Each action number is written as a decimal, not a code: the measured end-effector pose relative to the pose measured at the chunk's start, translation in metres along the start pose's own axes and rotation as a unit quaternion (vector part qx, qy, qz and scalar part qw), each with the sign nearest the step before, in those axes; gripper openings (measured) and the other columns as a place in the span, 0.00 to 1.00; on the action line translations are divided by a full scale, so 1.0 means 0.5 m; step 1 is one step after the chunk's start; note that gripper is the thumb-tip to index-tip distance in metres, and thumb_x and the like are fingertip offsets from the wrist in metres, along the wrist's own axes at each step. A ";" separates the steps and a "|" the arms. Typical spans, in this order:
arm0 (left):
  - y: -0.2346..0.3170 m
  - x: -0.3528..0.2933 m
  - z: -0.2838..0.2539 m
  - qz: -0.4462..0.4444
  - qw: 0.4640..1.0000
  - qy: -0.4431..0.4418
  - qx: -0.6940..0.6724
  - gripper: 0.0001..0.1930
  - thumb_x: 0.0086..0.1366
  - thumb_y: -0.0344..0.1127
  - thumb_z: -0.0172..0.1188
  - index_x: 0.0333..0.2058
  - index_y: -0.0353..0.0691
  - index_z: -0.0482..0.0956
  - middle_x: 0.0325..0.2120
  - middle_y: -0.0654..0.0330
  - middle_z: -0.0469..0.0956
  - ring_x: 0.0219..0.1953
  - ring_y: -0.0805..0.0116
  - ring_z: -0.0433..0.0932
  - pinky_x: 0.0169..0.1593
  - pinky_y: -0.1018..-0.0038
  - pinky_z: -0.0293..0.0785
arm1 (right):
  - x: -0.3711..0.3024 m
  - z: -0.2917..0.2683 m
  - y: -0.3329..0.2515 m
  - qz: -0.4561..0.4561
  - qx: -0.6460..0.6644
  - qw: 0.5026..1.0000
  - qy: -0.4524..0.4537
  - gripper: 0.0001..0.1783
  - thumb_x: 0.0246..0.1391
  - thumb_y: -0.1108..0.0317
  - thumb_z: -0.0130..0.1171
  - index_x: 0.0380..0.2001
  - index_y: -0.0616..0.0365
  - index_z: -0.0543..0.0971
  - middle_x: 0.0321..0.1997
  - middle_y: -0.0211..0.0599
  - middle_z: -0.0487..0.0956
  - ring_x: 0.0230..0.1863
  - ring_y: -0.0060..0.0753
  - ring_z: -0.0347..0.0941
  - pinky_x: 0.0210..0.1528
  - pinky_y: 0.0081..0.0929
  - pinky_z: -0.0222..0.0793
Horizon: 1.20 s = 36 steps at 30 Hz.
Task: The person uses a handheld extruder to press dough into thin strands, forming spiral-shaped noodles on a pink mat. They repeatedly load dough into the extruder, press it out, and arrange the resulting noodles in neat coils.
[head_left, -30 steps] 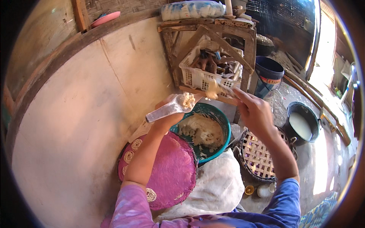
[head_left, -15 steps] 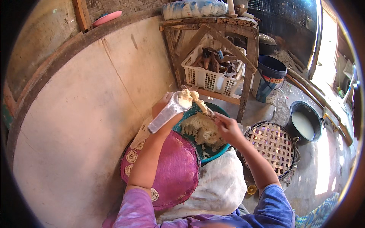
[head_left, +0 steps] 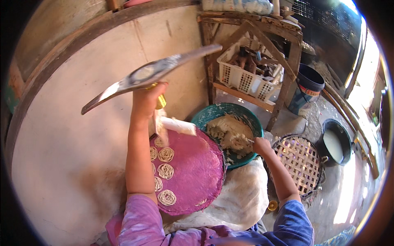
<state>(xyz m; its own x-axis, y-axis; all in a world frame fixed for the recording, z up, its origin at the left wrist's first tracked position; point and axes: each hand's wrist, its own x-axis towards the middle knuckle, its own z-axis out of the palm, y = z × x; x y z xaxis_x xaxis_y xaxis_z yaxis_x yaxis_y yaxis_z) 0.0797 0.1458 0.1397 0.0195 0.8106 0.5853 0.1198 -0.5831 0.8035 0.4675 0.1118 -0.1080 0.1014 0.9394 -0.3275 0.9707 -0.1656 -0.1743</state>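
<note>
My left hand (head_left: 145, 100) is closed on a dough press (head_left: 176, 61), raised over the left side of a pink round tray (head_left: 193, 172). The press shows a long wooden bar with a pale, dough-filled round opening. Below my fist are a yellow part (head_left: 160, 101) and a blurred pale bar (head_left: 178, 125). Coiled noodle nests (head_left: 167, 197) lie along the tray's left side. My right hand (head_left: 261, 146) grips a thin-handled utensil (head_left: 250, 140), its far end at pale dough (head_left: 230, 130) inside a green basin (head_left: 255, 118); the blade is hard to make out.
A wooden stand (head_left: 271, 107) holds a white crate (head_left: 246, 82) of tools. To the right are a dark blue bucket (head_left: 305, 88), a woven basket (head_left: 297, 162) and a black tub (head_left: 336, 143) of cloudy liquid. White cloth (head_left: 242, 197) lies before the basin; a wall (head_left: 82, 110) stands left.
My left hand has moved left with the press, whose long bar has swung into sight. My right hand has gone from the press opening down to the dough in the basin.
</note>
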 end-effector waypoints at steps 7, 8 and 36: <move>-0.049 -0.107 -0.003 -0.096 0.805 -0.063 -0.582 0.09 0.56 0.34 0.58 0.28 0.46 0.65 0.25 0.67 0.64 0.27 0.76 0.68 0.31 0.71 0.68 | -0.188 -0.041 -0.302 -0.206 0.745 0.488 -0.404 0.43 0.61 0.28 0.34 0.64 0.51 0.64 0.46 0.50 0.76 0.40 0.40 0.75 0.41 0.36 0.72; -0.074 -0.127 0.008 -0.108 0.779 -0.059 -0.614 0.08 0.57 0.34 0.58 0.28 0.46 0.65 0.27 0.66 0.67 0.28 0.74 0.70 0.33 0.70 0.69 | -0.224 -0.040 -0.335 -0.097 0.793 0.338 -0.497 0.45 0.59 0.25 0.31 0.64 0.51 0.63 0.41 0.48 0.77 0.31 0.37 0.75 0.32 0.33 0.73; -0.083 -0.564 0.013 -0.123 0.892 -0.411 -0.138 0.27 0.62 0.37 0.63 0.59 0.40 0.68 0.56 0.51 0.70 0.59 0.57 0.68 0.65 0.63 0.60 | -0.456 -0.107 -0.327 -0.466 0.123 0.876 -0.026 0.54 0.53 0.44 0.59 0.70 0.60 0.43 0.41 0.68 0.77 0.39 0.70 0.75 0.45 0.52 0.72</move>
<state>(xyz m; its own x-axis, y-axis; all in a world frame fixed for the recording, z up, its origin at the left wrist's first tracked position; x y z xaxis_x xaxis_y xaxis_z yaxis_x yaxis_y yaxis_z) 0.0757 -0.0582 -0.0594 0.7625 0.6150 0.2011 -0.0266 -0.2808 0.9594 0.2974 -0.0592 0.0446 -0.7264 0.6869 0.0229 0.5496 0.6005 -0.5809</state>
